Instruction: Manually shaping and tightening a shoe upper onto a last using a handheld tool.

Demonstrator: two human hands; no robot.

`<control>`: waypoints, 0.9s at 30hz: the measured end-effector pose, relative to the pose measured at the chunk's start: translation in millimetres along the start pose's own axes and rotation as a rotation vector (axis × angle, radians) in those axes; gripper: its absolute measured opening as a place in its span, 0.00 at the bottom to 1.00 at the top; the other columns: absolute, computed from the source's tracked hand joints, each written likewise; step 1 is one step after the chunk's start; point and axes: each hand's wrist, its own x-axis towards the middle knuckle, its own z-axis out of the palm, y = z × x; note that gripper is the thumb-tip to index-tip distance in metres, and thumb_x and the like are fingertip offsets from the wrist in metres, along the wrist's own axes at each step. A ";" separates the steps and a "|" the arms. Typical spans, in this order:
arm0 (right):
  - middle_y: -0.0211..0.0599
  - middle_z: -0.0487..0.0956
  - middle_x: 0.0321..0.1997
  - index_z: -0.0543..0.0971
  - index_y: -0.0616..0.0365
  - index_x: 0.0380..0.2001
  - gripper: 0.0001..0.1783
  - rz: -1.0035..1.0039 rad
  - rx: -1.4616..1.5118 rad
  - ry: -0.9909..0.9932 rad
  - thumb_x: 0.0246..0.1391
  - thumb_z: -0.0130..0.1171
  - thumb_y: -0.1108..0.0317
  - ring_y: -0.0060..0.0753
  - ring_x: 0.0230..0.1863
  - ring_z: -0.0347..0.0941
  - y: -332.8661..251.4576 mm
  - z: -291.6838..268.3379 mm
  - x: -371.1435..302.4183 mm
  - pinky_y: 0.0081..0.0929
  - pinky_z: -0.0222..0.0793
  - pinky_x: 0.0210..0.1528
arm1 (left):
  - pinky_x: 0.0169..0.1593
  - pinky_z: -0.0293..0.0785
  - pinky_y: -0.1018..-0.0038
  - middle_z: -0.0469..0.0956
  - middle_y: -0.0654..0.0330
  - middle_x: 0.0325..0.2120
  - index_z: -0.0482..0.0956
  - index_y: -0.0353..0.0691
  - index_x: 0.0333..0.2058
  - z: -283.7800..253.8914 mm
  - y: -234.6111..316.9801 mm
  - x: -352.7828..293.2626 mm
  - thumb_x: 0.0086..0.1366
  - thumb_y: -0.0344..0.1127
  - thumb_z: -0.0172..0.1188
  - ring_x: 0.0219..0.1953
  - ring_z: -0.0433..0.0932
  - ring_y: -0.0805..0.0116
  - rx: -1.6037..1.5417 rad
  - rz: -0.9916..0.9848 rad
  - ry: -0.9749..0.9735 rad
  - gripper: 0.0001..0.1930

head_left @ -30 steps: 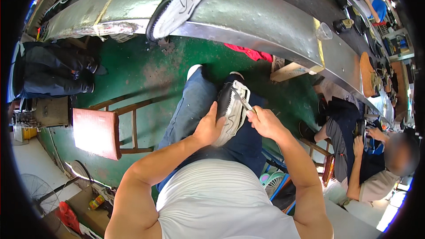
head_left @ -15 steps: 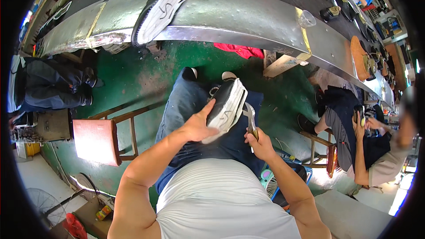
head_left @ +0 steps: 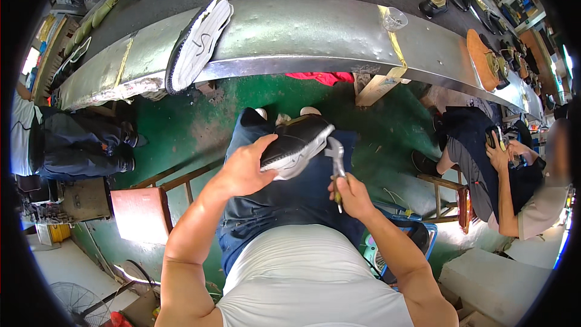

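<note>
Above my lap, my left hand [head_left: 247, 168] grips a black shoe [head_left: 296, 140] with a white sole, thumb on the sole's side and fingers on the upper. The shoe is tilted, its sole partly toward me. In my right hand [head_left: 352, 195] is a pair of metal pincers [head_left: 335, 151], fingers wrapped round the handles. The pincers' head points up and stands close beside the shoe's far right end; whether it touches I cannot tell. A second black shoe [head_left: 198, 45] with a white sole leans on the metal bench edge ahead of me, sole outward.
A metal-edged bench [head_left: 302, 24] with a dark conveyor belt carrying several shoes crosses in front. A clear plastic cup [head_left: 395, 19] stands on its edge. A stool [head_left: 140, 215] is at my left. At right a seated person [head_left: 514, 188] handles something; another person's legs [head_left: 85, 142] show at left.
The shoe in my left hand has turned, showing more black upper and less sole. The pincers have moved slightly left, their head turned. My view has shifted, showing more of the bench.
</note>
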 end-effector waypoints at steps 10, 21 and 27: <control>0.33 0.78 0.29 0.75 0.60 0.44 0.11 0.005 -0.052 0.032 0.63 0.56 0.66 0.23 0.30 0.75 4.6 -19.3 -26.6 0.25 0.72 0.34 | 0.42 0.76 0.75 0.81 0.56 0.39 0.70 0.30 0.55 26.3 4.1 75.1 0.55 0.36 0.74 0.39 0.77 0.76 -0.412 -0.265 0.003 0.32; 0.52 0.79 0.37 0.72 0.62 0.55 0.22 -0.319 -0.526 -0.177 0.61 0.56 0.63 0.53 0.38 0.76 -40.9 -15.4 0.9 0.39 0.71 0.43 | 0.36 0.77 0.64 0.80 0.43 0.28 0.81 0.39 0.46 105.9 -34.3 10.4 0.71 0.37 0.54 0.30 0.82 0.48 -0.124 -0.138 0.212 0.12; 0.40 0.82 0.32 0.74 0.66 0.46 0.17 0.209 -0.607 -0.648 0.64 0.54 0.60 0.29 0.34 0.79 -117.8 -36.7 34.4 0.33 0.74 0.38 | 0.33 0.76 0.57 0.79 0.48 0.24 0.80 0.40 0.33 106.9 -18.0 -0.3 0.68 0.35 0.56 0.29 0.80 0.46 0.074 0.070 0.262 0.07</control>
